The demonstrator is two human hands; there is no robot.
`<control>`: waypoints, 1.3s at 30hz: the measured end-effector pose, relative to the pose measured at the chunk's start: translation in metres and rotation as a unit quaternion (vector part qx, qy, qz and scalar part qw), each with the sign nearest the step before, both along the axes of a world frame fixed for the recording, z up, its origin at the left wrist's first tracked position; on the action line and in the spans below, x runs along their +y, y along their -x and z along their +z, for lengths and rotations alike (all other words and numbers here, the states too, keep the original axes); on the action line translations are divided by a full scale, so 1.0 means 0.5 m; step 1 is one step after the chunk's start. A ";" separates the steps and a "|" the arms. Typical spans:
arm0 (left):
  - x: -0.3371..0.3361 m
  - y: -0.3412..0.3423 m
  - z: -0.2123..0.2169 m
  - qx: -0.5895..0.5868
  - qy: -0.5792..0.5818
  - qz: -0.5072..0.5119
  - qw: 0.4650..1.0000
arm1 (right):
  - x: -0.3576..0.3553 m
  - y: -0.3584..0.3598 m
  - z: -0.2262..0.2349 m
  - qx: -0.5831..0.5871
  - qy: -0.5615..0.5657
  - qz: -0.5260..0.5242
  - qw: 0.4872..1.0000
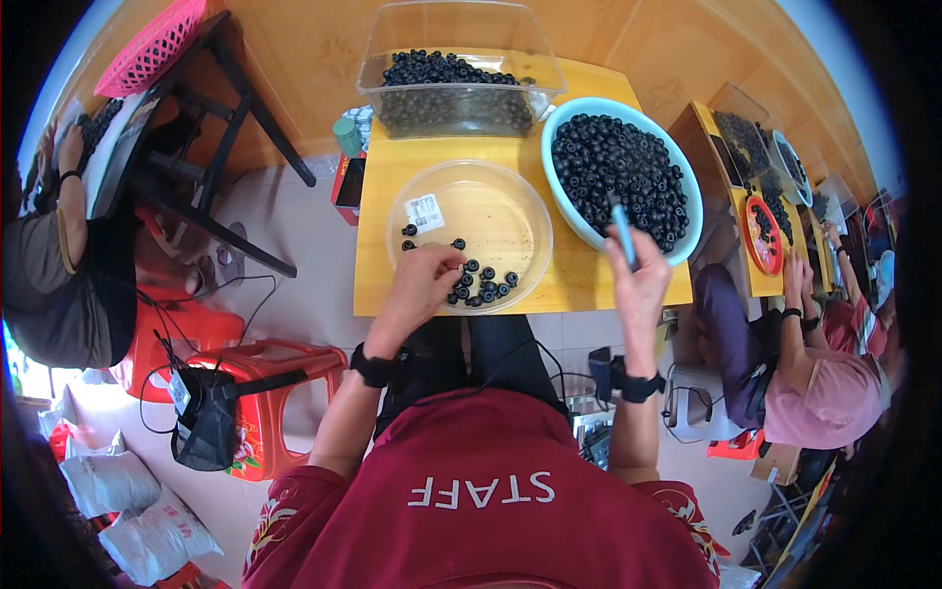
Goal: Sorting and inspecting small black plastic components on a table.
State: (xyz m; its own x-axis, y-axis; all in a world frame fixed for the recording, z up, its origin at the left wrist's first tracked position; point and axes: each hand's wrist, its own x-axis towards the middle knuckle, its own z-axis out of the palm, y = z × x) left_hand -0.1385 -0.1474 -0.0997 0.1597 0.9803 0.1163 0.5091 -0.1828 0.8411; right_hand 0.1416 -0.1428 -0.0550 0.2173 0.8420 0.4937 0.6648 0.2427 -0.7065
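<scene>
My left hand reaches over the near left rim of a shallow round clear plastic tray. Its thumb and fingertips are pinched together; whatever they hold is too small to make out. Several small black ring-shaped parts lie in the tray beside those fingers, and a few more sit near its left side. My right hand is closed round a slim light-blue stick-like tool. The tool's far end meets black ring-shaped parts heaped in a light-blue basin, so its tip is hidden.
Behind the tray, a clear rectangular box holds more black parts on the yellow table. A green-lidded bottle stands off the table's left side. Red stools are at my left. Other people work on both sides.
</scene>
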 end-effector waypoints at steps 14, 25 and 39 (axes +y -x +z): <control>0.044 -0.059 -0.058 0.186 -0.076 -0.050 0.978 | -0.102 0.090 -0.050 0.042 0.119 0.079 0.989; -0.042 -0.029 0.085 -0.567 0.235 -0.062 0.787 | -0.114 0.137 0.010 0.049 0.095 0.201 0.974; -0.040 -0.022 0.016 -0.633 0.263 -0.108 0.720 | -0.116 0.171 0.023 -0.009 0.063 0.226 0.972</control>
